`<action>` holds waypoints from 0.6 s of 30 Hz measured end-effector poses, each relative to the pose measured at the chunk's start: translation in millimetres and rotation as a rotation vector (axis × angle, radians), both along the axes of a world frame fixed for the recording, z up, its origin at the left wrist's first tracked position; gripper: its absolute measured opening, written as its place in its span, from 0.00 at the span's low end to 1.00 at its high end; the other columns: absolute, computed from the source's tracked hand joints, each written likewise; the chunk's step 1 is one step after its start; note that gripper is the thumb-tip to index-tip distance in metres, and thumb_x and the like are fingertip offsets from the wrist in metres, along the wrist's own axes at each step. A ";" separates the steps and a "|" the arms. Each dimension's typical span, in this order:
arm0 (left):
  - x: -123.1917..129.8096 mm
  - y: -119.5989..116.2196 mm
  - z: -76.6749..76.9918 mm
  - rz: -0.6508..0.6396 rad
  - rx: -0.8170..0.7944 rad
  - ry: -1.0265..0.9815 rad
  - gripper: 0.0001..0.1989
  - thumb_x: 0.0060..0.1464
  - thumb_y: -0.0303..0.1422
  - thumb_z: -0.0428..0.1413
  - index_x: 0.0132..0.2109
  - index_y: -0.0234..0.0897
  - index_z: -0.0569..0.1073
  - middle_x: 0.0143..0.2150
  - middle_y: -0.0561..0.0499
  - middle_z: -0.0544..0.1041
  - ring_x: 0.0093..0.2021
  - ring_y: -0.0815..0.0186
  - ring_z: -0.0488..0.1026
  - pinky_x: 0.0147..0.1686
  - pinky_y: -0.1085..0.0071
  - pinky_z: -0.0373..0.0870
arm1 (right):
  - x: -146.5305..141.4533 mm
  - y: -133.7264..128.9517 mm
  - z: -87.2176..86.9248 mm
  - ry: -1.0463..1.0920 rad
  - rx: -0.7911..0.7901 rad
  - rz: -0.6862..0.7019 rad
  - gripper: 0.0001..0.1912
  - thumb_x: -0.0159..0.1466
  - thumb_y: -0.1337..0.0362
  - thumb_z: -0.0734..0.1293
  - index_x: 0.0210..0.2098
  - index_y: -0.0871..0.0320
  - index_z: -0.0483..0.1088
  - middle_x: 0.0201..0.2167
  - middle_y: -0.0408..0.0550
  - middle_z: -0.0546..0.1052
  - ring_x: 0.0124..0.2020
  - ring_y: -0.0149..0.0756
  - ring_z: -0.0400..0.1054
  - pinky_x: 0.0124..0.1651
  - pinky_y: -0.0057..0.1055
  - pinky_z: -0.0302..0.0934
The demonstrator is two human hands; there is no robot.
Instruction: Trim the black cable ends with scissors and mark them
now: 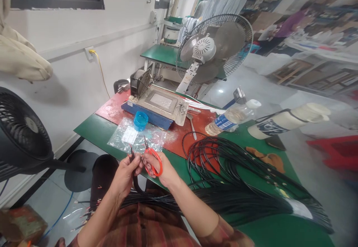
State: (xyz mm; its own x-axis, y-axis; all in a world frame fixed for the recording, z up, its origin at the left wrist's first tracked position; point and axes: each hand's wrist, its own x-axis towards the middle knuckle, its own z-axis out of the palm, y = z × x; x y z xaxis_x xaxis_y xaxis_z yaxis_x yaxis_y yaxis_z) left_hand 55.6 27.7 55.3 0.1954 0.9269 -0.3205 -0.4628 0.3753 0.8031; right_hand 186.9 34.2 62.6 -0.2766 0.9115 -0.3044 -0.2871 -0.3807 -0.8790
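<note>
My left hand (130, 167) is closed around the end of a black cable (136, 184), whose tip sticks up past the fingers. Red-handled scissors (159, 163) are in my right hand (154, 165), with their blades pointing up and away. Both hands are close together above the near table edge, fingers almost touching. Beyond them lies a clear plastic bag (116, 138) with a white label and a blue round container (140, 121). A large bundle of black cables (240, 202) runs from the right of the table across my lap.
A soldering pot with a blue base (151, 115) stands behind the bag, a small fan (140, 83) on it. A spoon (191, 127), a water bottle (229, 122) and a white flask (289, 122) are to the right. Large fans (214, 49) stand behind and at left.
</note>
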 end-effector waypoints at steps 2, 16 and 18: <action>-0.6 -0.4 0.4 -0.021 0.011 0.004 0.12 0.48 0.37 0.60 0.27 0.31 0.72 0.21 0.55 0.66 0.20 0.75 0.54 0.20 0.74 0.47 | 0.3 2.3 2.5 0.094 -0.102 0.014 0.22 0.52 0.47 0.69 0.20 0.61 0.64 0.12 0.36 0.60 0.10 0.20 0.49 0.11 0.20 0.41; -2.7 -1.8 2.8 -0.075 0.034 0.057 0.13 0.47 0.39 0.60 0.26 0.32 0.71 0.19 0.55 0.64 0.19 0.75 0.51 0.20 0.73 0.44 | 2.6 2.4 5.8 0.105 -0.191 0.025 0.19 0.49 0.53 0.72 0.21 0.62 0.65 0.10 0.35 0.60 0.09 0.19 0.48 0.09 0.18 0.39; -2.3 -1.9 3.1 -0.076 0.037 0.057 0.13 0.47 0.39 0.60 0.27 0.32 0.72 0.19 0.55 0.64 0.19 0.75 0.52 0.20 0.73 0.45 | 1.8 2.0 6.3 0.117 -0.184 0.012 0.19 0.49 0.53 0.72 0.20 0.62 0.64 0.10 0.35 0.60 0.09 0.19 0.48 0.09 0.18 0.39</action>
